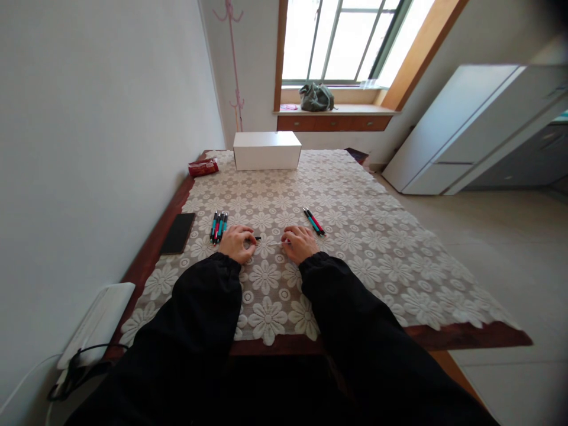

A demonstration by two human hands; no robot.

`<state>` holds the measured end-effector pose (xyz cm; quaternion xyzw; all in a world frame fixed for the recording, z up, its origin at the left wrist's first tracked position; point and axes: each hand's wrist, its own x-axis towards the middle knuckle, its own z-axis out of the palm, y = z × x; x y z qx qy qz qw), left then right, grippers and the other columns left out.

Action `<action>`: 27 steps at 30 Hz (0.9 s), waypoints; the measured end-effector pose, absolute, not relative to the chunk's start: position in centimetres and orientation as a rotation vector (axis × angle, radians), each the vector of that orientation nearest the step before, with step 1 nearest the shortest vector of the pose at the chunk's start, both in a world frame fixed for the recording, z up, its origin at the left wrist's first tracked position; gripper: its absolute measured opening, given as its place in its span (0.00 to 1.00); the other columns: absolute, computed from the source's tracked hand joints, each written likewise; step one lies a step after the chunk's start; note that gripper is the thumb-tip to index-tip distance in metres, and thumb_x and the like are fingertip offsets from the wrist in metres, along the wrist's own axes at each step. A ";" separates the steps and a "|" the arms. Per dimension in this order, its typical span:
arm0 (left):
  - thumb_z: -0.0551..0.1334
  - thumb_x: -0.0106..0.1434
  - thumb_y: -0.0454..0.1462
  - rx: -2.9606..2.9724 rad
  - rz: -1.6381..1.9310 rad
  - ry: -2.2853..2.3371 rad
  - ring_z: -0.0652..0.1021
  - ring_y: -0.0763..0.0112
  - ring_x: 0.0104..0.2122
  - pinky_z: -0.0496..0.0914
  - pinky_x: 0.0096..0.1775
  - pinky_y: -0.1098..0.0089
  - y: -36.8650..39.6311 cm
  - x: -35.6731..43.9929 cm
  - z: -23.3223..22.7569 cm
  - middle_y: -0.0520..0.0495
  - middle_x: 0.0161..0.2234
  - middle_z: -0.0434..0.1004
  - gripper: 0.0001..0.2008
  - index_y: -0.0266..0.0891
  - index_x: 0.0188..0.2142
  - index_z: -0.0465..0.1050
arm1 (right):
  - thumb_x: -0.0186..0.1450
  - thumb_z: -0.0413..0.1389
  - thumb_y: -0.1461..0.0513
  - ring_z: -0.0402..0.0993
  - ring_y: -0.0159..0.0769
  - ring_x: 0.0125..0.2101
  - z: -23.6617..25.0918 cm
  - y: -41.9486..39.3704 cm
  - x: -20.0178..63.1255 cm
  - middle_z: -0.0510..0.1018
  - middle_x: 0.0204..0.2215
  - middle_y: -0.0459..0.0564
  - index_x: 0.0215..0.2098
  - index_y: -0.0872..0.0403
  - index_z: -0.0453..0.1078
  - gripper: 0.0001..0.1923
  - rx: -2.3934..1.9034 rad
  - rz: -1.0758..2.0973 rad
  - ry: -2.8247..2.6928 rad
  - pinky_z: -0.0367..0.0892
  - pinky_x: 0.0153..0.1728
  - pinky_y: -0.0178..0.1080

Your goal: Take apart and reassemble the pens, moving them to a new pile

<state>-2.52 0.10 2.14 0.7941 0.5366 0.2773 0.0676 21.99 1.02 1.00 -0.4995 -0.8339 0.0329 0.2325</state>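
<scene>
My left hand is closed above the lace tablecloth, its thumb and fingers curled in a pinch. From its fingertips a small black pen part sticks out; the rest is hidden by the hand. Facing it across a short gap, my right hand is also pinched, with a thin pale sliver just showing at the fingertips, too small to name. Right beside the left hand lies a row of several pens with blue or red barrels and black ends. Two more pens, one red and one blue, lie slanted just beyond the right hand.
A white box stands at the table's far end, with a red packet to its left. A dark flat rectangular object lies near the left edge. White lace tablecloth covers the table. A white power strip-like case rests by the wall.
</scene>
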 end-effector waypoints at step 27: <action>0.66 0.53 0.38 2.386 0.811 1.649 0.72 0.57 0.51 0.65 0.55 0.56 0.1 -2.7 2.2 0.49 0.45 0.79 0.03 0.45 0.26 0.79 | 0.64 0.56 0.62 0.66 0.43 0.49 1.0 1.1 22.1 0.75 0.48 0.49 0.34 0.49 0.75 0.05 -1.393 0.097 -2.289 0.56 0.54 0.47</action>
